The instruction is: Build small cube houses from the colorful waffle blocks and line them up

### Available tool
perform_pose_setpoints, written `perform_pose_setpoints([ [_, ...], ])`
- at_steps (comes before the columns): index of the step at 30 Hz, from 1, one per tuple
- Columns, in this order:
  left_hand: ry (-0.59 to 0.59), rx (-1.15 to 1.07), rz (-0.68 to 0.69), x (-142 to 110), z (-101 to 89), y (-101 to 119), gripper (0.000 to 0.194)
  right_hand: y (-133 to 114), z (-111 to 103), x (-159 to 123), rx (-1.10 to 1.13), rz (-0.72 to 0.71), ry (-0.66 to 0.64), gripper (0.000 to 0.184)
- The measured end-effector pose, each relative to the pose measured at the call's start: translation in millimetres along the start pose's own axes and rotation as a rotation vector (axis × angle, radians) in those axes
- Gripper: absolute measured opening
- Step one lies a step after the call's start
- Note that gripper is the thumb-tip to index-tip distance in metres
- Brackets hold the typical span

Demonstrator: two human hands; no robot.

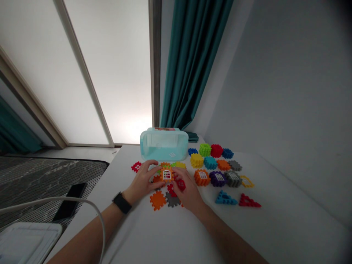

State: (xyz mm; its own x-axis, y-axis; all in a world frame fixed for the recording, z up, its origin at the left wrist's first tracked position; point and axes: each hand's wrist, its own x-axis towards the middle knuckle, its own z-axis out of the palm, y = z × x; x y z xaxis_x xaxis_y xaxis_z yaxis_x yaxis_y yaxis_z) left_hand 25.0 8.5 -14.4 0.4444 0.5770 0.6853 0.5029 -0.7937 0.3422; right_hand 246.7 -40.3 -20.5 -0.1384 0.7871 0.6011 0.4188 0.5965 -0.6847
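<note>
Between my left hand (144, 179) and my right hand (187, 187) is an orange window block piece (164, 179) with a white window frame, gripped at its two sides above the white table. Loose notched tiles lie under and around my hands: an orange tile (158, 200), a grey tile (172, 200), a red piece (172, 190) and a yellow-green piece (180, 165). A red window piece (136, 167) lies left of my left hand. My fingers partly cover several other pieces.
A clear teal bin (164, 145) stands at the table's back. On the right are sorted stacks, such as yellow tiles (197, 160), orange window pieces (201, 177) and purple window pieces (218, 179), plus a blue triangle (226, 198) and red triangle (249, 201). A white cable (82, 199) crosses the left foreground.
</note>
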Motion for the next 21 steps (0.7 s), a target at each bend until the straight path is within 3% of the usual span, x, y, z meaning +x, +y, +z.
perform_pose_setpoints([
  [13, 0.024, 0.077, 0.041, -0.5, 0.3, -1.1, 0.046, 1.8, -4.2, 2.7, -0.035, -0.024, -0.044, 0.038],
  [21, -0.016, -0.094, -0.057, 3.0, -3.8, 9.6, 0.038, 0.9, -8.3, 3.1, -0.093, -0.123, -0.055, 0.031],
])
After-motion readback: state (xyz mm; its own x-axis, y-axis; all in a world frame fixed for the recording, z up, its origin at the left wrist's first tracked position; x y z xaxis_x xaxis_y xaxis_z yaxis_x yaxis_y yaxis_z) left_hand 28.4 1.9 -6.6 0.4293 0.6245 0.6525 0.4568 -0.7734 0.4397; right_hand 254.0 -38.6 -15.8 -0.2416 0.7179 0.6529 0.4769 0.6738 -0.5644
